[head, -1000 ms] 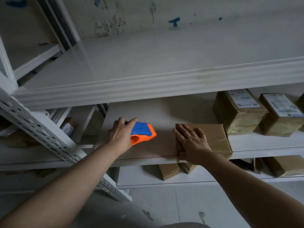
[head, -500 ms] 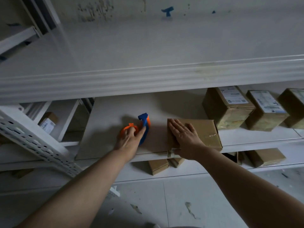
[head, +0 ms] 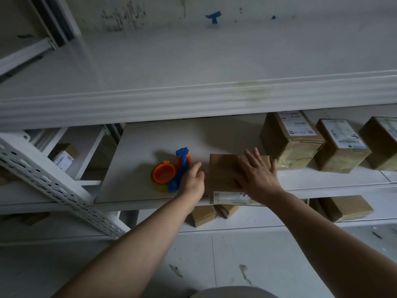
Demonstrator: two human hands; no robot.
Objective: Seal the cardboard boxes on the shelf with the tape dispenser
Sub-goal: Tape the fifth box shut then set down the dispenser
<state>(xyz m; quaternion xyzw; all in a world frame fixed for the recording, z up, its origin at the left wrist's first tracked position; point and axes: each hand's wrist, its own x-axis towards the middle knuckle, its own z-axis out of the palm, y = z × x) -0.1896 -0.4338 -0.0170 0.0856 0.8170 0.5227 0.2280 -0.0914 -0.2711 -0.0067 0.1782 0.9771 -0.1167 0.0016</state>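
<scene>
Tape dispenser lay mid-frame, L hand open beside it, R hand flat on box; prob needed grabbing next.

On the shelf the tape dispenser lies left of the front box, the left hand between them, perhaps touching the dispenser, the right hand atop the box, three boxes behind-right.

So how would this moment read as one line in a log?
left hand: open, beside tape dispenser lying on shelf | right hand: flat on cardboard box
</scene>
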